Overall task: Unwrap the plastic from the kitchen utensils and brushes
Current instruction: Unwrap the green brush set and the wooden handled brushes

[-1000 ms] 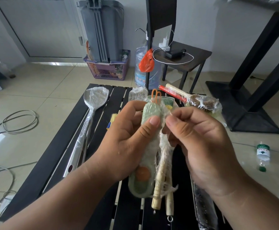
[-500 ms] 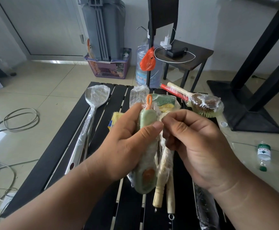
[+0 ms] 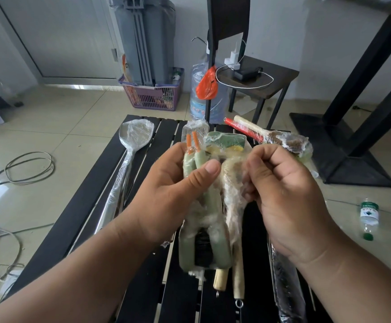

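My left hand grips a bundle of two pale green brushes with orange hanging loops, wound in clear plastic wrap. My right hand pinches the loose plastic wrap beside the brushes' necks. Two wooden-handled brushes lie under the bundle on the black slatted table. A wrapped metal ladle lies at the left. A wrapped sponge and a wrapped round brush with red and wooden handles lie behind my hands.
A dark wrapped utensil lies on the table under my right forearm. A small plastic bottle lies on the floor at the right, cables at the left. Behind stand a purple basket, a water jug and a side table.
The green bundle has turned in my left hand from its flat face to its edge, so both brushes show side by side. My right hand keeps pinching the wrap and has shifted slightly right.
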